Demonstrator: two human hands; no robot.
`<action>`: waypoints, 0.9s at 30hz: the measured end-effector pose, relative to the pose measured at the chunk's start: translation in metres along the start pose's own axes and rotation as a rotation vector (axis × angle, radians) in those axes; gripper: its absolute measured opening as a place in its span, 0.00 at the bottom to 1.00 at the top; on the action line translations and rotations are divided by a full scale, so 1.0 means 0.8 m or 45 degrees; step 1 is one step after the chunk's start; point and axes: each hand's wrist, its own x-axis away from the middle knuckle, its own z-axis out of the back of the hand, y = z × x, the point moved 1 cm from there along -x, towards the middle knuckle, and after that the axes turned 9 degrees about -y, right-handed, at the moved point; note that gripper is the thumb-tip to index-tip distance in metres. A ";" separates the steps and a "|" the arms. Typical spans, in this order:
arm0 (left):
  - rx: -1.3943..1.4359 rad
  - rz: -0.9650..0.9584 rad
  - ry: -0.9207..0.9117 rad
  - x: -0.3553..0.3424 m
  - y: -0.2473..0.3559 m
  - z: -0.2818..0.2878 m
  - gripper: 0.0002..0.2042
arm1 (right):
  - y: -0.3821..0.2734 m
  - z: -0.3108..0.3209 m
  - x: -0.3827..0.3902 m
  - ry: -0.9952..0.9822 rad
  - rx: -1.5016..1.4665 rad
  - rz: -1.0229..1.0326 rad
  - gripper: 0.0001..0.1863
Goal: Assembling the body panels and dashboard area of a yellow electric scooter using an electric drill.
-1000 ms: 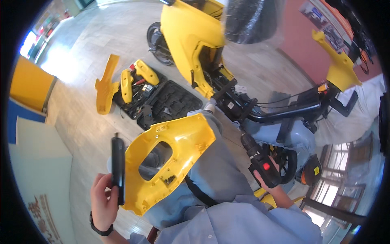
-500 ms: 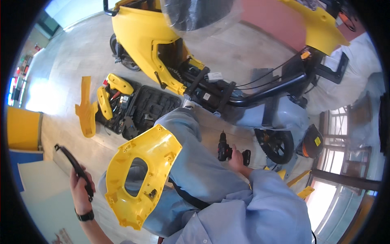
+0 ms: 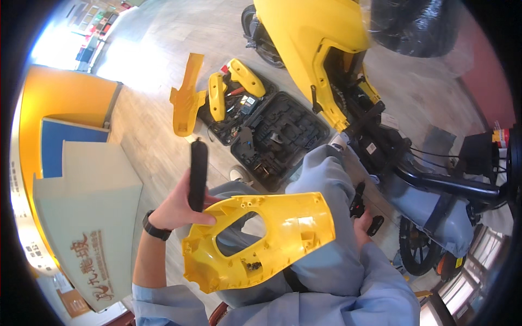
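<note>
Across my lap lies a yellow plastic body panel [image 3: 296, 220] with a large oval opening and its ribbed inner side up. A small cluster of dark screws [image 3: 253, 265] sits in it. My left hand [image 3: 182, 205] is closed around a black curved handle [image 3: 198, 171], held upright, and its thumb reaches the panel's left edge. Low beside my right leg, my right hand [image 3: 363, 225] grips a black cordless drill [image 3: 358, 204], partly hidden by the knee.
A yellow and grey scooter [image 3: 304, 38], partly stripped, stands ahead to the right. On the floor lie an open black tool case [image 3: 277, 138], two yellow covers [image 3: 217, 98] on it, and a long yellow trim piece [image 3: 186, 100]. A pale counter [image 3: 87, 201] stands at left.
My view has swung to the left. My left hand has brought the black handle in from the side to the panel's edge. The drill stays in my right hand.
</note>
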 end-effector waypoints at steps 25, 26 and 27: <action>-0.441 -0.414 -0.005 0.088 0.155 -0.117 0.41 | -0.240 0.416 0.139 -0.728 -1.543 0.332 0.19; -0.461 -0.476 -0.057 0.094 0.173 -0.136 0.41 | -0.252 0.475 0.163 -0.801 -1.561 0.432 0.23; -0.544 -0.511 -0.059 0.096 0.186 -0.152 0.41 | -0.253 0.516 0.180 -0.860 -1.589 0.509 0.24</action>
